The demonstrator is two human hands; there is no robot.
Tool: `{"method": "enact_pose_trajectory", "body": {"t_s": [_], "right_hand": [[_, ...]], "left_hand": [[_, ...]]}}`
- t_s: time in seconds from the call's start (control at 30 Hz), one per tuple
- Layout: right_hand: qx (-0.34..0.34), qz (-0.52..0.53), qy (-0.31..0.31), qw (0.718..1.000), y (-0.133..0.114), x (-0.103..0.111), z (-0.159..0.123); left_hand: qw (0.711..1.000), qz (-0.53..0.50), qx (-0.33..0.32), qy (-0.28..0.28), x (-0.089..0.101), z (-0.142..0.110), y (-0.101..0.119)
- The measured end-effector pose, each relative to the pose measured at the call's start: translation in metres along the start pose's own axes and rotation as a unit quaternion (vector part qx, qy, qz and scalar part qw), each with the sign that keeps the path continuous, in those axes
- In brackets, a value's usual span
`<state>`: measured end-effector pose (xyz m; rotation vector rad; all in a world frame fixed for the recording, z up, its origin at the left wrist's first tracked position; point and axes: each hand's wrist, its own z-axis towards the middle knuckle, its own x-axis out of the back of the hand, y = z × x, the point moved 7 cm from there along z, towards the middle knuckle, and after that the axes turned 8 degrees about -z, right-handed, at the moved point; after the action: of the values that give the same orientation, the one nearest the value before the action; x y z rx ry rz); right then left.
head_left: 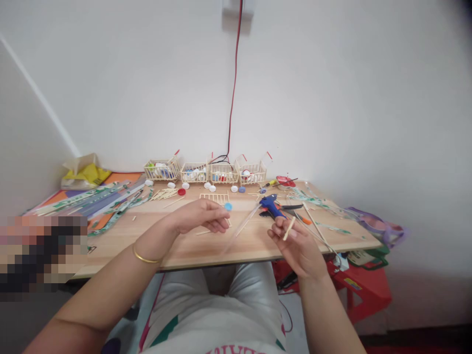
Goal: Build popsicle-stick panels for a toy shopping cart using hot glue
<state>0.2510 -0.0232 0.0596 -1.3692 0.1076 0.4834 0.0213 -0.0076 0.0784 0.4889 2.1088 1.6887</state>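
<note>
Tabletop (pixel 118 241): left of the glue gun (pixel 272 205), four stick baskets (pixel 223 173) look finished, one flat frame (pixel 214 195) doesn't — left hand (pixel 201 215) half-curled (hold unclear), right hand (pixel 299 246) pinching a short stick (pixel 289 229).

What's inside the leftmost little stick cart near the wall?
The leftmost stick cart holds white, blue and green pieces; they partly cover one another, and anything buried underneath cannot be seen.

left hand (pixel 199 215) near blue cap (pixel 228 207) | right hand (pixel 299 247) pinches short stick (pixel 289 228) | stick carts (pixel 223 180) behind
</note>
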Motion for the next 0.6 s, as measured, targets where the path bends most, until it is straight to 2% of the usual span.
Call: {"method": "enact_pose_trajectory", "body": {"t_s": [0.07, 0.13, 0.23, 0.3, 0.37, 0.47, 0.53, 0.6], "right_hand": [[0.001, -0.015, -0.015, 1.0, -0.004, -0.003, 0.0], [-0.026, -0.051, -0.024, 0.998, 0.001, -0.006, 0.005], [-0.064, -0.147, -0.051, 0.986, 0.016, -0.018, 0.021], [-0.064, -0.229, -0.078, 0.968, 0.024, -0.031, 0.036], [-0.053, -0.305, -0.089, 0.947, 0.031, -0.045, 0.054], [-0.048, -0.416, -0.103, 0.902, 0.045, -0.065, 0.078], [-0.076, -0.462, -0.102, 0.878, 0.059, -0.07, 0.089], [-0.105, -0.48, -0.097, 0.866, 0.073, -0.071, 0.095]], "left_hand": [[0.997, 0.072, -0.022, 0.035, 0.01, -0.005, -0.006], [0.978, 0.173, -0.052, 0.103, 0.029, -0.005, -0.006], [0.911, 0.359, -0.078, 0.19, 0.051, 0.004, 0.001], [0.87, 0.445, -0.073, 0.201, 0.056, 0.015, 0.001], [0.843, 0.498, -0.055, 0.196, 0.056, 0.026, -0.003], [0.817, 0.542, -0.021, 0.196, 0.056, 0.039, -0.015], [0.805, 0.559, -0.009, 0.197, 0.056, 0.042, -0.022], [0.8, 0.566, -0.01, 0.196, 0.055, 0.044, -0.028]]}}
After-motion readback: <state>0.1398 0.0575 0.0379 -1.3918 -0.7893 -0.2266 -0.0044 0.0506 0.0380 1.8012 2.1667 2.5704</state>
